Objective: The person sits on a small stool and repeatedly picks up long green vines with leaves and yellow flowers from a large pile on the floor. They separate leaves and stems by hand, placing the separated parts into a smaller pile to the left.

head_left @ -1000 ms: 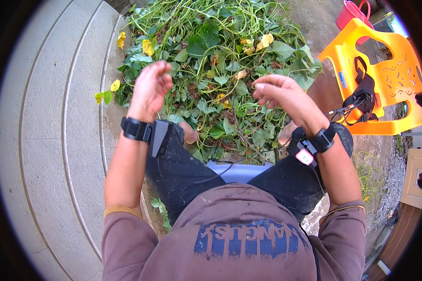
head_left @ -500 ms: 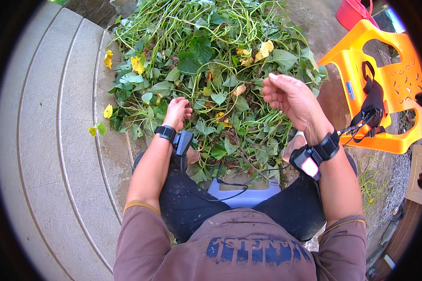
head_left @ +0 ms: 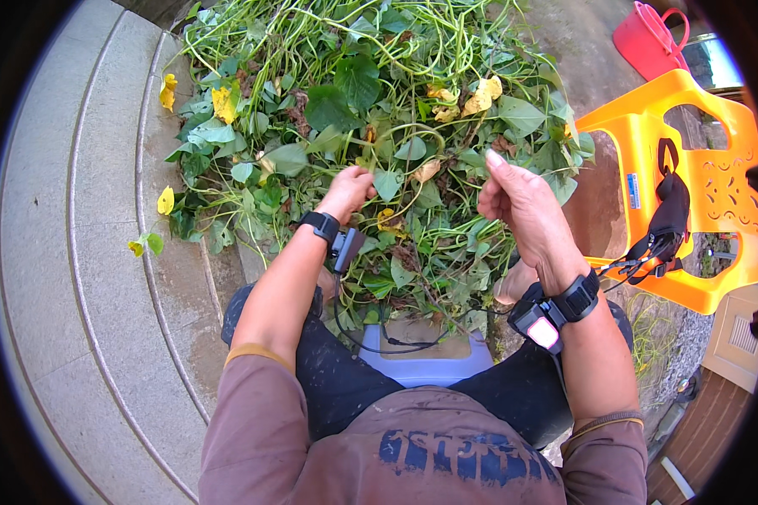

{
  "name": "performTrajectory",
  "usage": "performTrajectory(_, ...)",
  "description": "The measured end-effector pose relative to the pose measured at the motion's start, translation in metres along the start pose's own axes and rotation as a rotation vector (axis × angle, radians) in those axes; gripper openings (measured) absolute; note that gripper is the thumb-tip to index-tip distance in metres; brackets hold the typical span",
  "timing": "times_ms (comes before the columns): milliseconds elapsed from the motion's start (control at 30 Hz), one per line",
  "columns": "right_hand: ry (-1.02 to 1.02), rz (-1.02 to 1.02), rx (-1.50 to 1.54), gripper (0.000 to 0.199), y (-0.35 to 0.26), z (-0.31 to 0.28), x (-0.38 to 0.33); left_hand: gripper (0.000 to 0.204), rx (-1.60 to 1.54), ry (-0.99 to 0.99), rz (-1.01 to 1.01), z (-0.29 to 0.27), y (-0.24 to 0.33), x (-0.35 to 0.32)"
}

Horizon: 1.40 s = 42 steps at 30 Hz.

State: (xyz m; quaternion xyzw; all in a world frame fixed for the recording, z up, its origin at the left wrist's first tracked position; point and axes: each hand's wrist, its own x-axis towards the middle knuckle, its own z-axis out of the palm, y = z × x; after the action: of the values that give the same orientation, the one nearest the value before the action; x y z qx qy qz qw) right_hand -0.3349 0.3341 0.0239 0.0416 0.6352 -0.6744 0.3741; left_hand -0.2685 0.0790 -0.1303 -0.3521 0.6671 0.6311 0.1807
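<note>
A big heap of green leafy vines [head_left: 358,80] spreads in front of me, with heart-shaped leaves, long pale stems and a few yellowed leaves. My left hand [head_left: 348,194] reaches into its near middle, fingers curled closed around a vine stem; the fingertips are partly hidden by leaves. Above the heap's right side hangs my right hand [head_left: 522,198], thumb raised apart from half-bent fingers, with nothing visible in it. Each wrist wears a black strap with a small device.
To the right is an orange plastic chair [head_left: 648,118] with a black strap pouch [head_left: 672,202] on it. Behind it stands a red bucket [head_left: 648,42]. Grey concrete steps [head_left: 50,252] run along the left. A pale lilac stool [head_left: 425,368] shows between my legs.
My left hand has moved right and farther into the vines, its fingers closing. The right thumb has lifted farther from the fingers. The view has shifted slightly.
</note>
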Motion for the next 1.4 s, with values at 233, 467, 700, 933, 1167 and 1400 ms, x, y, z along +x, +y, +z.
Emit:
performTrajectory(233, 0.167, 0.119, 0.036, 0.042, 0.011, 0.011, 0.006, 0.025, 0.062, -0.182, 0.454, 0.058, 0.046, -0.085)
performTrajectory(467, 0.113, 0.094, 0.248, 0.031, 0.022, 0.004, 0.005, 0.026, 0.067, -0.374, 0.511, 0.069, 0.042, -0.13)
performTrajectory(700, 0.07, -0.082, 0.023, 0.018, 0.022, 0.009, 0.0, 0.018, 0.248, -0.396, 0.582, 0.068, 0.039, -0.148)
performTrajectory(933, -0.161, -0.341, -0.353, 0.018, 0.032, 0.027, -0.006, 0.024, -0.396, -0.503, 0.303, 0.014, 0.068, -0.136)
performTrajectory(1167, -0.339, -0.354, -0.699, 0.014, 0.058, 0.053, -0.023, 0.034, -0.271, -0.425, 0.135, 0.026, 0.054, -0.112)
performTrajectory(1400, -0.415, -0.325, -0.761, 0.018, 0.061, 0.057, -0.035, 0.018, 0.317, 0.021, 0.615, 0.023, 0.05, -0.101)
